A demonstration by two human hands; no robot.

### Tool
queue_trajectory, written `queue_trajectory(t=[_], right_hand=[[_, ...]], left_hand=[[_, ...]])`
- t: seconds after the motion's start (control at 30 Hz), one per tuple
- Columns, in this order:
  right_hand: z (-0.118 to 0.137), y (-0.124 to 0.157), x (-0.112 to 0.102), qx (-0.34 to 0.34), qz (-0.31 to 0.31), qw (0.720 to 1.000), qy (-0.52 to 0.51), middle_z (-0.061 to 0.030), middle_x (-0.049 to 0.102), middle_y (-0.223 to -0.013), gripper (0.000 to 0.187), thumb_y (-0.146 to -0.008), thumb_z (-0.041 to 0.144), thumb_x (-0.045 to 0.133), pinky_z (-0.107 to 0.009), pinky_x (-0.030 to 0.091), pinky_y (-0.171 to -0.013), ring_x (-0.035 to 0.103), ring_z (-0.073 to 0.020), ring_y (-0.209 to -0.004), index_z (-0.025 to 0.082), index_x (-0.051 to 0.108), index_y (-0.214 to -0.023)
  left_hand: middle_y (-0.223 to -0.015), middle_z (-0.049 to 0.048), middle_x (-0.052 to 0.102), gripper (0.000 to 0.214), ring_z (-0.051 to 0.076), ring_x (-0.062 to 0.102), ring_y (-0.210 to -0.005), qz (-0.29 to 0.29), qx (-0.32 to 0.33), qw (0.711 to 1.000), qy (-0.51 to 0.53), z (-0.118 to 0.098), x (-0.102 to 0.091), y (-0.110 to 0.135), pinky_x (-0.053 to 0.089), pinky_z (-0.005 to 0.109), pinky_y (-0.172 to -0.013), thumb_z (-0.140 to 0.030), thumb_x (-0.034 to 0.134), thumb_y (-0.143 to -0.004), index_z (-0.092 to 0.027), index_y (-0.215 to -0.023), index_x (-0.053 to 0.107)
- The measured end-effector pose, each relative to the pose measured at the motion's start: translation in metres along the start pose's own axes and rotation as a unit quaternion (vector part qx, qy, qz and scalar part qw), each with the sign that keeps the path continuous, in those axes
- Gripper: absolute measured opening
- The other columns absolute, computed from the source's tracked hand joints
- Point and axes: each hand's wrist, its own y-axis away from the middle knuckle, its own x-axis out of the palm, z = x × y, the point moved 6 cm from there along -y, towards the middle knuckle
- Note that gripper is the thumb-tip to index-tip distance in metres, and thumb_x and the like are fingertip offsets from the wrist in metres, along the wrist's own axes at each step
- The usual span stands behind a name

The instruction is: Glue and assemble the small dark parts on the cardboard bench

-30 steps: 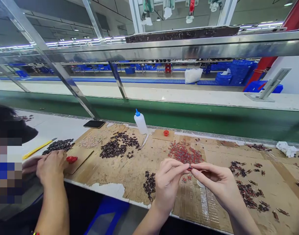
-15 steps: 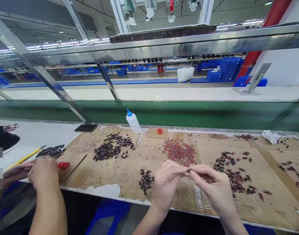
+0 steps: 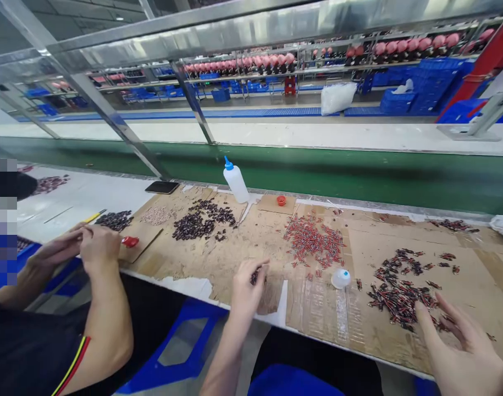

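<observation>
My left hand [image 3: 248, 291] is bent over a small pile of dark little parts [image 3: 255, 275]. Its thumb and fingertips come together at the pile; whatever is between them is too small to make out. Off to the right, my right hand [image 3: 461, 346] has thumb and fingers spread, at the near side of a heap of red-and-black small parts [image 3: 399, 302]. Between the hands stands a small round white bottle with a blue tip [image 3: 341, 278]. Beyond it lies a spread of red small parts [image 3: 313, 239].
A white squeeze bottle [image 3: 236, 184], a red cap [image 3: 281, 201] and a black phone [image 3: 162, 187] stand or lie along the back. Larger dark parts [image 3: 193, 225] lie left on the cardboard [image 3: 218, 253]. A co-worker's hands [image 3: 98, 247] are busy at far left.
My hands were together, fingertips meeting over the red parts. Now they are apart, left at the dark pile, right at the red-and-black heap. The view has tilted down, and the small bottle shows.
</observation>
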Motion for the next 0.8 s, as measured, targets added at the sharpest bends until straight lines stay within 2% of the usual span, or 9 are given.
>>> queue_trajectory(t=[0.07,0.13,0.2,0.33,0.43,0.5,0.6,0.7,0.8], right_hand=[[0.011,0.002,0.011,-0.079,0.008,0.996,0.046,-0.0138,0.069,-0.106,0.047,-0.08,0.054,0.061,-0.05,0.045,-0.097,0.064,-0.0303,-0.095,0.016,0.07,-0.107],[0.021,0.009,0.033,-0.148,0.061,0.987,0.024,-0.0114,0.071,-0.097,0.041,-0.082,0.053,0.059,-0.047,0.047,-0.094,0.063,-0.0285,-0.095,0.019,0.07,-0.102],[0.026,0.018,0.057,-0.188,0.116,0.975,-0.003,-0.01,0.071,-0.096,0.041,-0.082,0.056,0.058,-0.045,0.047,-0.09,0.062,-0.0275,-0.096,0.021,0.069,-0.103],[0.019,0.03,0.089,-0.188,0.137,0.972,0.028,-0.0129,0.07,-0.097,0.061,-0.077,0.07,0.053,-0.048,0.045,-0.088,0.056,-0.0308,-0.098,0.019,0.066,-0.108],[0.015,0.034,0.103,-0.177,0.159,0.971,0.033,-0.0131,0.07,-0.097,0.059,-0.079,0.072,0.048,-0.049,0.044,-0.087,0.054,-0.031,-0.097,0.02,0.066,-0.103],[0.016,0.036,0.109,-0.159,0.177,0.971,0.011,-0.0123,0.07,-0.097,0.051,-0.081,0.068,0.049,-0.048,0.045,-0.087,0.055,-0.0301,-0.097,0.022,0.065,-0.094],[0.016,0.038,0.112,-0.1,0.198,0.974,-0.046,-0.0127,0.069,-0.101,0.044,-0.077,0.064,0.056,-0.045,0.048,-0.086,0.058,-0.0289,-0.098,0.022,0.061,-0.086],[0.01,0.042,0.113,0.021,0.223,0.967,-0.12,-0.011,0.069,-0.096,0.041,-0.07,0.058,0.067,-0.042,0.052,-0.08,0.064,-0.0266,-0.09,0.022,0.058,-0.088],[0.001,0.048,0.11,0.15,0.236,0.927,-0.251,-0.0068,0.07,-0.081,0.04,-0.064,0.051,0.074,-0.038,0.053,-0.07,0.066,-0.0233,-0.074,0.022,0.056,-0.085]], left_hand=[[-0.09,0.0055,0.074,0.018,0.021,0.065,-0.089,0.001,0.0,0.997,-0.072,0.017,-0.01,-0.005,0.053,0.035,-0.08,-0.022,0.055,-0.087,-0.023,-0.09,0.073],[-0.089,0.0056,0.074,0.019,0.023,0.063,-0.089,0.024,-0.004,0.99,-0.141,0.027,-0.011,-0.008,0.051,0.038,-0.082,-0.017,0.055,-0.086,-0.023,-0.09,0.072],[-0.09,0.0056,0.073,0.02,0.024,0.061,-0.091,0.062,-0.018,0.978,-0.2,0.03,-0.005,-0.012,0.049,0.039,-0.084,-0.013,0.055,-0.084,-0.023,-0.089,0.072],[-0.095,0.006,0.073,0.021,0.026,0.057,-0.101,0.163,-0.045,0.946,-0.277,0.029,0.011,-0.019,0.042,0.041,-0.086,-0.012,0.054,-0.086,-0.023,-0.087,0.072],[-0.093,0.008,0.071,0.025,0.027,0.055,-0.1,0.224,-0.023,0.924,-0.31,0.026,0.018,-0.024,0.038,0.043,-0.089,-0.009,0.05,-0.087,-0.022,-0.088,0.072],[-0.093,0.0089,0.069,0.03,0.027,0.055,-0.099,0.228,0.0,0.922,-0.312,0.023,0.02,-0.027,0.038,0.042,-0.088,-0.004,0.048,-0.085,-0.021,-0.093,0.071],[-0.096,0.0086,0.068,0.035,0.025,0.056,-0.099,0.217,0.022,0.946,-0.238,0.014,0.027,-0.027,0.041,0.039,-0.086,-0.002,0.046,-0.085,-0.023,-0.098,0.072],[-0.093,0.0066,0.069,0.03,0.021,0.06,-0.093,0.232,0.039,0.969,-0.071,-0.004,0.047,-0.012,0.045,0.034,-0.083,-0.009,0.046,-0.089,-0.024,-0.094,0.072],[-0.09,0.0051,0.072,0.019,0.02,0.063,-0.09,0.251,0.031,0.966,0.051,-0.02,0.075,0.013,0.046,0.034,-0.084,-0.018,0.054,-0.09,-0.023,-0.089,0.073]])
